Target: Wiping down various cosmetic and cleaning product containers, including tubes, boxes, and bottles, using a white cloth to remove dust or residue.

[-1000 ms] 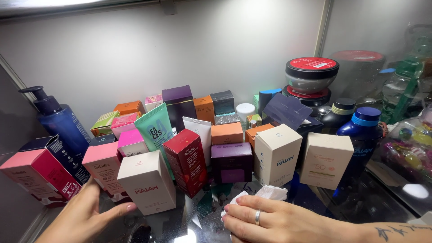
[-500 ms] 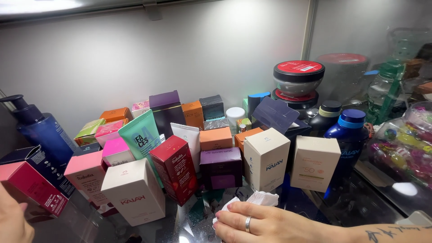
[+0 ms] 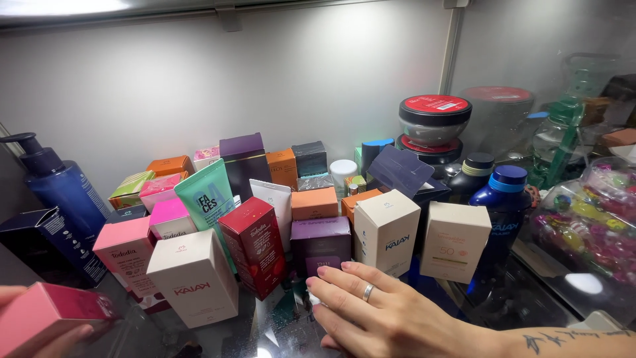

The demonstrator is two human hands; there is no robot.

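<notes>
My left hand (image 3: 40, 328) at the bottom left corner grips a pink box (image 3: 50, 311), lifted off the glass shelf (image 3: 265, 331). My right hand (image 3: 377, 315), with a ring on one finger, lies palm down on the shelf over a white cloth (image 3: 311, 301) that is almost hidden beneath it. Its fingertips are close to a purple box (image 3: 321, 242) and a cream box (image 3: 387, 232). Beside them stand a red box (image 3: 255, 245) and a beige box (image 3: 193, 278).
Several small coloured boxes crowd the shelf back to the wall, with a green tube (image 3: 209, 199) among them. A blue pump bottle (image 3: 59, 185) stands left. Stacked jars with red lids (image 3: 434, 119), a blue bottle (image 3: 503, 199) and a clear bag of colourful items (image 3: 589, 219) fill the right.
My left hand has picked up the pink box from the left and pulled it toward the bottom corner. My right hand slid forward over the white cloth, covering it.
</notes>
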